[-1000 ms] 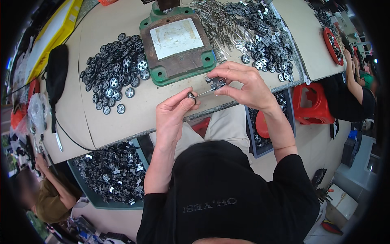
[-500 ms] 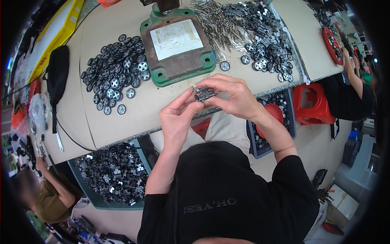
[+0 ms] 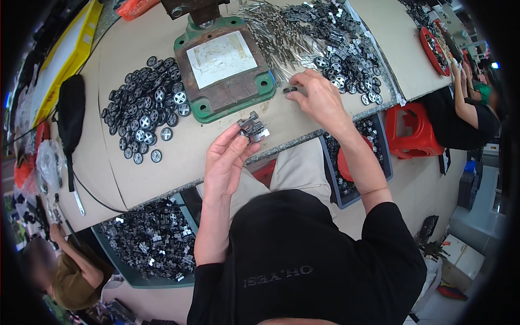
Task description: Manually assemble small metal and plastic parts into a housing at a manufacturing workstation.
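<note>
Upper left: loose wheels heaped beside the green press base, whose bulk blocks a straight path across to the metal rods at upper centre. Mid-frame: left hand grips a dark plastic part by its near end, presumably to leave the far side accessible; to its right, right hand pinches a small dark piece, apparently a wheel edge-on, near a second wheel heap, likely placed there for short reach.
</note>
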Motion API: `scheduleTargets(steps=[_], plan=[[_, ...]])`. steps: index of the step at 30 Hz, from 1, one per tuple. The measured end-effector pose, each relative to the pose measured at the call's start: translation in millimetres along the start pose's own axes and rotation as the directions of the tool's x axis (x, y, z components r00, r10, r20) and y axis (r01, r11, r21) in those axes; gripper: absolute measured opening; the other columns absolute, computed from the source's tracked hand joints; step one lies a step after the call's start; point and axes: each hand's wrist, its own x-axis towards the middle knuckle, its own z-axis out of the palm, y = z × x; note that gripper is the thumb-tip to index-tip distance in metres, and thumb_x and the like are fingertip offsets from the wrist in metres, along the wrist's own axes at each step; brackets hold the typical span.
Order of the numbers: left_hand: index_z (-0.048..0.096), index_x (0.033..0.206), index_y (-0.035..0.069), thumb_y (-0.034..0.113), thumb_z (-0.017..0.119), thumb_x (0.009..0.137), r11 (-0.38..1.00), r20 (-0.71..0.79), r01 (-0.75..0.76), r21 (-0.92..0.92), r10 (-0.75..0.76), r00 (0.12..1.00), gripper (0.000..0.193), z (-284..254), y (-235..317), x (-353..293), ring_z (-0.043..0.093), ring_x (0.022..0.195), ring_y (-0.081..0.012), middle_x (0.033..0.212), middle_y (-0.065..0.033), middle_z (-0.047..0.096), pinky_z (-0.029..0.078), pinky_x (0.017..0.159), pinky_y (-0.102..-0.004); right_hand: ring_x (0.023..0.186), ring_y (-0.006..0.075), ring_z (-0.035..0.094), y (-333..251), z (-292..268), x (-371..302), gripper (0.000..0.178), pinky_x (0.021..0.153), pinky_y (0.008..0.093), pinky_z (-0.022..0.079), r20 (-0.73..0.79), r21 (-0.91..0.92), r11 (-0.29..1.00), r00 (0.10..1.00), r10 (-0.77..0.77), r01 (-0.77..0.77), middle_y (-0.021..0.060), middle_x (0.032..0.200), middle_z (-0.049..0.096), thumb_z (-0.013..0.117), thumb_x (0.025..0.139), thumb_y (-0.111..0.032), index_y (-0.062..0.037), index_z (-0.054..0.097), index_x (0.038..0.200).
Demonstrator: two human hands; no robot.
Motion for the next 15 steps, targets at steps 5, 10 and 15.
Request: scheduleTargets(steps=[5, 10, 15], plan=[[0.052, 0.114, -0.001, 0.001, 0.052, 0.087, 0.999, -0.041, -0.034, -0.003, 0.034, 0.999, 0.028, 1.8, -2.4, 0.3, 0.061, 0.093, -0.0241, 0.106, -0.015, 0.06, 0.053, 0.08, -0.0331, 0.061, 0.0174, 0.056, -13.0, -4.6, -7.0, 0.023, 0.058, 0.0289, 0.045, 0.107, 0.32, 0.941, 0.991, 0.081, -0.111, 0.0117, 0.075, 0.06, 0.069, 0.071, -0.012, 0.0017, 0.064, 0.09], [0.052, 0.114, -0.002, 0.001, 0.055, 0.085, 0.996, -0.066, -0.077, 0.045, 0.08, 0.995, 0.029, 8.6, -4.1, -0.7, 0.062, 0.091, -0.0224, 0.103, -0.0155, 0.06, 0.052, 0.081, -0.0317, 0.059, 0.01, 0.053, -39.3, -8.2, -24.3, 0.018, 0.055, 0.0225, 0.043, 0.112, 0.586, 0.801, 0.992, 0.064, -0.118, 0.0073, 0.077, 0.062, 0.065, 0.077, -0.005, 0.003, 0.064, 0.093], [0.053, 0.113, -0.003, -0.002, 0.058, 0.082, 0.989, -0.092, -0.122, 0.084, 0.13, 0.987, 0.032, 14.1, -6.3, -1.2, 0.063, 0.088, -0.0211, 0.101, -0.015, 0.062, 0.051, 0.079, -0.0294, 0.059, 0.0099, 0.054, -55.2, -7.8, -33.4, 0.018, 0.054, 0.0227, 0.043, 0.111, 0.564, 0.82, 0.993, 0.042, -0.098, 0.0075, 0.077, 0.062, 0.064, 0.077, -0.003, 0.002, 0.064, 0.094]])
